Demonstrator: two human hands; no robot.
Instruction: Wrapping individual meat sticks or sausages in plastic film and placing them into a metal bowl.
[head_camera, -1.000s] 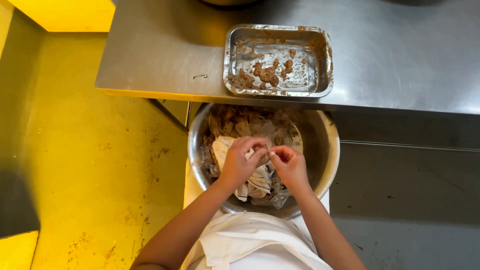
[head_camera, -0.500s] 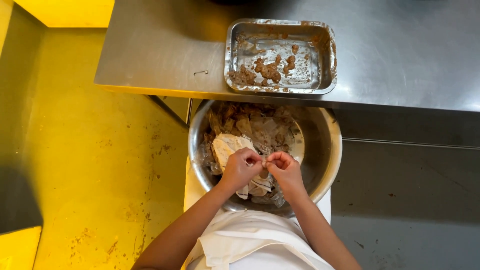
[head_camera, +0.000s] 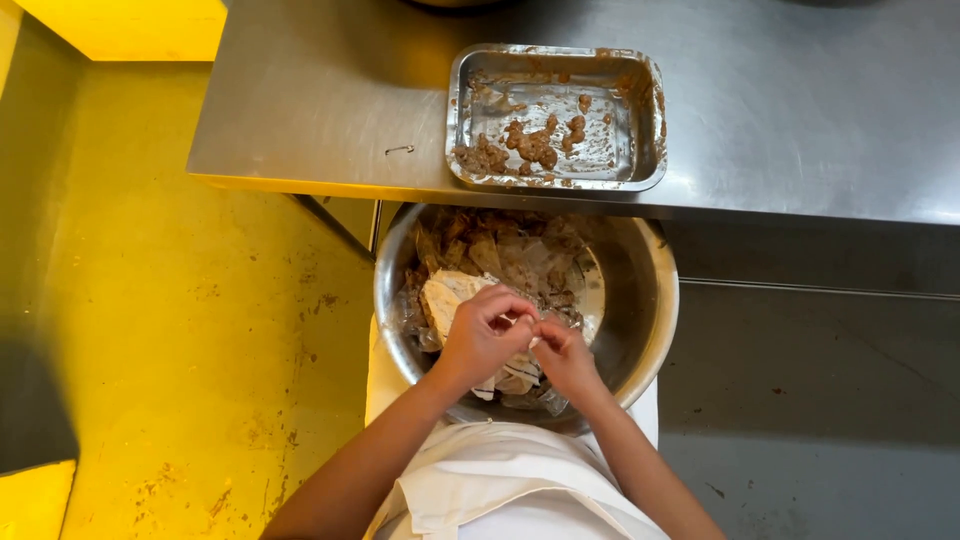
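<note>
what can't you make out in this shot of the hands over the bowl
- Head view: what the left hand and right hand pinch between them; the fingers cover it.
- Head view: the near bottom of the metal bowl, hidden by both hands and the pile of wrappers.
- Head view: the bowl's far rim, tucked under the steel table.
- Head view: what the brown bits in the metal tray are; too small to tell.

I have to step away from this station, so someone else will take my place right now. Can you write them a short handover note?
Left hand and right hand: fingers pinched together on a small piece, too small to identify, over the steel bowl.
Bowl: holds a heap of pale wrappers.
Metal tray on the steel table: a few brown lumps.
Done: some lumps in the tray.
Left: many wrappers in the bowl.
</note>
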